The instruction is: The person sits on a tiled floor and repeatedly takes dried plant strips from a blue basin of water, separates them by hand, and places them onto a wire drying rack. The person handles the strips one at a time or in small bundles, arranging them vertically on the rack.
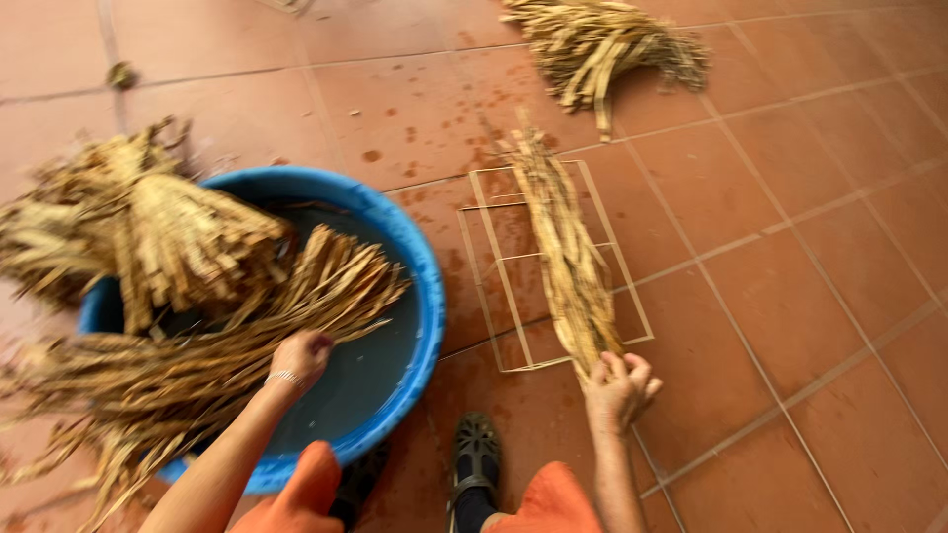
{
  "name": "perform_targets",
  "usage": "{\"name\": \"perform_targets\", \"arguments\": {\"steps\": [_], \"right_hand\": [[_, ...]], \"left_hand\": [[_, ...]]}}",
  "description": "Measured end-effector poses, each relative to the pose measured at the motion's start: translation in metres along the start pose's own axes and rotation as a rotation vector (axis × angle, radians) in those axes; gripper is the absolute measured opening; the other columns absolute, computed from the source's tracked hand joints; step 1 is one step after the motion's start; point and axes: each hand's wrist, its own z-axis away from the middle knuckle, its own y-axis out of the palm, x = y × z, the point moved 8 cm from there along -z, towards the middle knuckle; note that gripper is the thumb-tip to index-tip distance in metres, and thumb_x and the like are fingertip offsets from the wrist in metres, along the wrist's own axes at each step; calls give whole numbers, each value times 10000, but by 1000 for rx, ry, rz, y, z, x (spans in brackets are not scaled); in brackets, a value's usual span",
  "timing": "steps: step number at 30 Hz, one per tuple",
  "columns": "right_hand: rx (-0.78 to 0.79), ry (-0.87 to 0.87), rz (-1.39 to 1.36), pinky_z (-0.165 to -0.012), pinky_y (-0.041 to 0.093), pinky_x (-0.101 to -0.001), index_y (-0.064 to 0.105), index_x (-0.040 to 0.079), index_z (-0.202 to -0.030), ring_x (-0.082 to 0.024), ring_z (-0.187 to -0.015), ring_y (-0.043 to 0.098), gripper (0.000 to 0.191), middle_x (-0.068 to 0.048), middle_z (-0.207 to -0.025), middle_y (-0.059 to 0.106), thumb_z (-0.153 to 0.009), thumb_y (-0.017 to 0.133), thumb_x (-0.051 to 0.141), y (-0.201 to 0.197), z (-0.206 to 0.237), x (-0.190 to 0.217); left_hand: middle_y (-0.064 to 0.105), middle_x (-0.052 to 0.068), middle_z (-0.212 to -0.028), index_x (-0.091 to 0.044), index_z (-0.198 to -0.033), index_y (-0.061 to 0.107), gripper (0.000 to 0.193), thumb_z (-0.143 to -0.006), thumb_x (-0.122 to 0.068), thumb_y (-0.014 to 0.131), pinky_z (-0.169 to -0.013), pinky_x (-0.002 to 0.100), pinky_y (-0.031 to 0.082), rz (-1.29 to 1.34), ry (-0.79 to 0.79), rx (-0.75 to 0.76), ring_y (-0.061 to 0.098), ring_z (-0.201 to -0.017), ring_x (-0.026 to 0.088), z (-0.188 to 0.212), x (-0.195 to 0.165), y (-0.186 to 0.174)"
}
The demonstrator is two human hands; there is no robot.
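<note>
- Right hand (pixel 618 387) is closed round the near end of a long bundle of dried strips (pixel 565 252), fingers curled over the tips, so the bundle lies stretched away from the person across a thin wire frame (pixel 494 266) on the floor
- Left hand (pixel 299 355) is clenched on a fan of wet strips (pixel 326 286) that lies over the rim of the blue plastic basin (pixel 420 257); a thin bracelet sits at that wrist
- Judging by looks, the strips are light, flat and fibrous, like split leaf or husk; dry ones would be stiff and brittle at the edges, likely to crack if bent sharply, while the soaked ones should be limp and a little slippery
- Best hold seems to be at the gathered end, where the strips bunch tight; taken mid-length the bundle would probably splay and shed pieces
- Basin is round, smooth-walled and shallow, with dark water in it; a bulky heap of tan strips (pixel 138 232) is draped over its far left side, ragged and tangled
- Another loose sheaf (pixel 602 44) lies well apart at the top, on the bare tiles
- Floor is of reddish-brown tiles (pixel 810 247), matt, with pale grout lines, darker wet splashes near the basin and small scraps scattered about
- Wire frame is a light rectangle with a few cross-bars, lying flat, touching the bundle from below
- Dark sandal (pixel 476 456) and orange cloth over the knees show at the bottom edge
</note>
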Motion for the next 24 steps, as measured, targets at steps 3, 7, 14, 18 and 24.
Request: {"name": "perform_targets", "arguments": {"steps": [3, 7, 14, 18, 24], "right_hand": [[-54, -252, -201, -980, 470, -432, 787, 170, -973, -318, -1141, 532, 105, -52, -1172, 656, -868, 777, 167, -25, -21, 59], [337, -555, -425, -866, 507, -388, 788, 129, -942, -224, -934, 628, 75, -31, -975, 726, -882, 742, 133, -18, -29, 157], [986, -987, -192, -893, 515, -422, 782, 119, -961, -228, -908, 657, 140, -65, -916, 722, -903, 736, 238, 34, 57, 274], [1070, -760, -316, -866, 576, -435, 817, 128, -1014, -262, -954, 700, 229, -98, -1005, 773, -953, 694, 312, 80, 90, 303], [1164, 322, -963, -712, 549, -383, 705, 131, -1209, -187, -925, 655, 392, -38, -1139, 762, -999, 578, 436, 136, 122, 296]], "left_hand": [[726, 109, -998, -140, -954, 777, 131, -868, -169, 682, -842, 449, 565, -35, 36, -109, 705, -946, 339, 1, 0, -15], [658, 80, -1192, -163, -1068, 744, 250, -838, -111, 662, -969, 432, 517, -235, 253, -6, 592, -1179, 327, 1, -28, 14], [309, 98, -1582, -101, -1465, 463, 643, -842, -109, 619, -1124, 646, 160, -601, 330, 200, 265, -1430, 337, 9, -42, 77], [509, 64, -1460, -105, -1329, 593, 526, -813, -155, 687, -1144, 595, 225, -226, 221, 113, 413, -1376, 286, 12, -45, 59], [775, 19, -1111, -132, -1009, 779, 197, -815, -120, 750, -977, 383, 529, 348, 330, -106, 673, -1088, 248, 36, -83, 15]]}}
